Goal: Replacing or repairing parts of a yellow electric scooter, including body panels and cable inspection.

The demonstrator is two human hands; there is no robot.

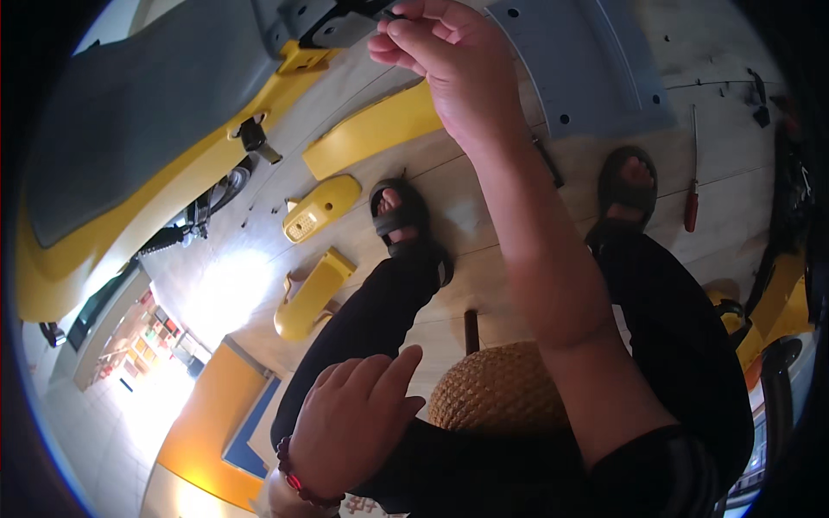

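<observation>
While the right hand (453, 69) pinches it, the small piece (393, 15) looks black.

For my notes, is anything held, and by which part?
Right fingers seem to pinch a small dark piece; which part can't be told. The left hand looks empty.

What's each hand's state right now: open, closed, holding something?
Left hand: open, fingers loosely extended, nothing visible in it.
Right hand: closed, pinching a small dark piece.
</observation>
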